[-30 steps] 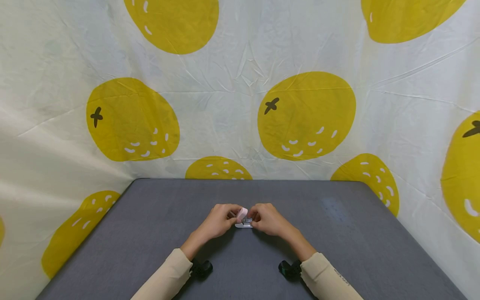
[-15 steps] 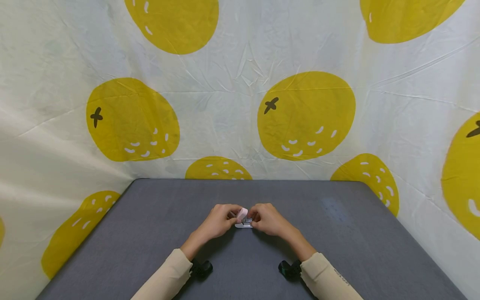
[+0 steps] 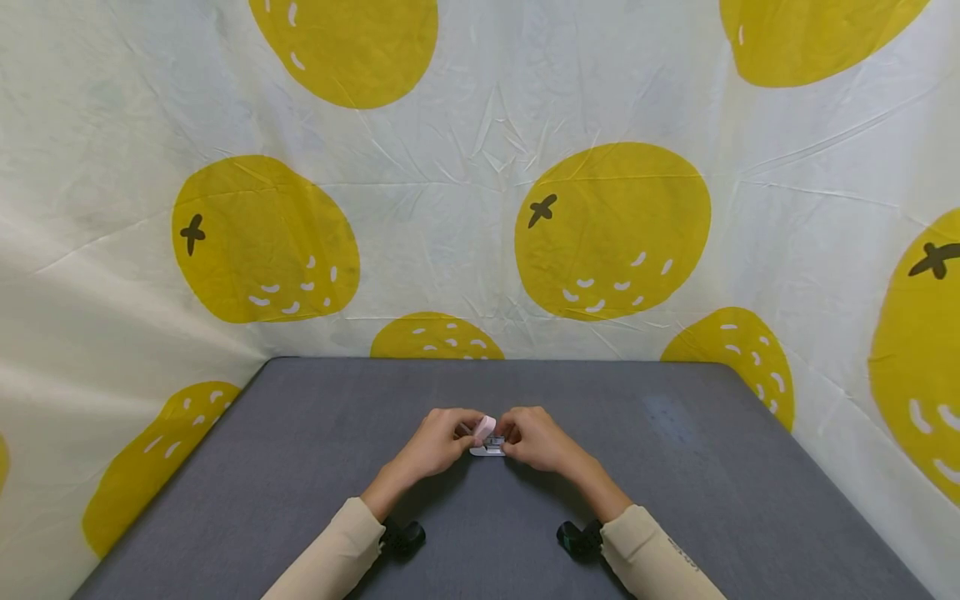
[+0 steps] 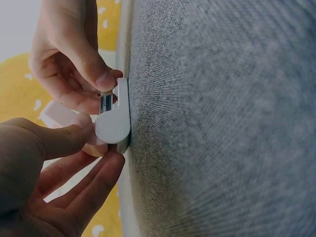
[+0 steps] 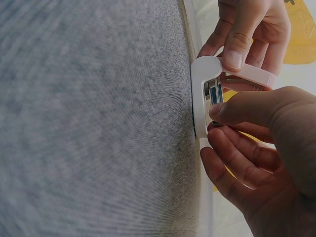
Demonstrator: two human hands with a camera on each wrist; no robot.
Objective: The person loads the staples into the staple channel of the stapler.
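A small stapler with a white base (image 3: pixel 487 452) and a pink top (image 3: pixel 485 427) stands on the table, its top swung up. My left hand (image 3: pixel 437 440) pinches it at the hinge end; in the left wrist view the thumb lies against the pink top, close to the rounded white end (image 4: pixel 112 127). From the other side, my right hand (image 3: pixel 538 440) pinches the metal staple channel (image 5: pixel 215 94) between thumb and fingers, just above the base. A spring shows faintly under the raised pink top (image 5: pixel 254 76) in the right wrist view. Whether staples lie inside cannot be told.
The grey cloth-covered table (image 3: pixel 337 400) runs back to a white curtain (image 3: pixel 442 242) printed with yellow fruit. Dark wrist-worn devices, the left one (image 3: pixel 403 540) and the right one (image 3: pixel 579 542), sit under the beige sleeves near the front.
Both hands and the stapler keep the same position. Only the curtain at the far right has shifted slightly.
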